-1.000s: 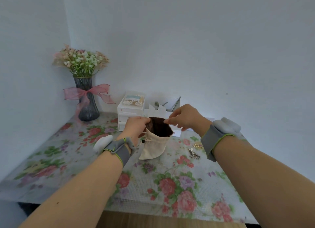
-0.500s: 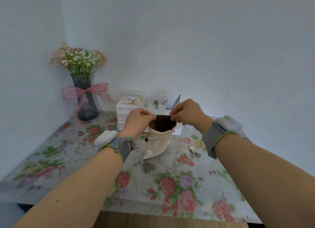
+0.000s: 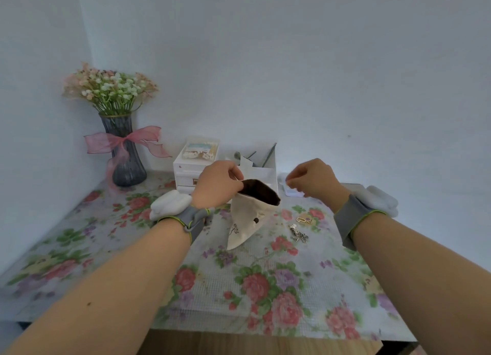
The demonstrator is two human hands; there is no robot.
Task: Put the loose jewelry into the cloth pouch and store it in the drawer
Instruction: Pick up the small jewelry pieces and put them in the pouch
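The left hand [image 3: 218,184] pinches the pouch [image 3: 247,216] rim; the right hand [image 3: 313,179] hovers curled, empty. Jewelry [image 3: 299,233] lies right of the pouch, drawers [image 3: 191,172] behind.

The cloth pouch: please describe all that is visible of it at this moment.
The cloth pouch looks like cream fabric with a dark brown lining at its open mouth. A small dark bead and a faint dark motif show on its front. It hangs tilted, tapering to a point near the floral tablecloth; whether the tip touches cannot be told. The left hand pinches the rim on the left side. The right hand is apart from it.
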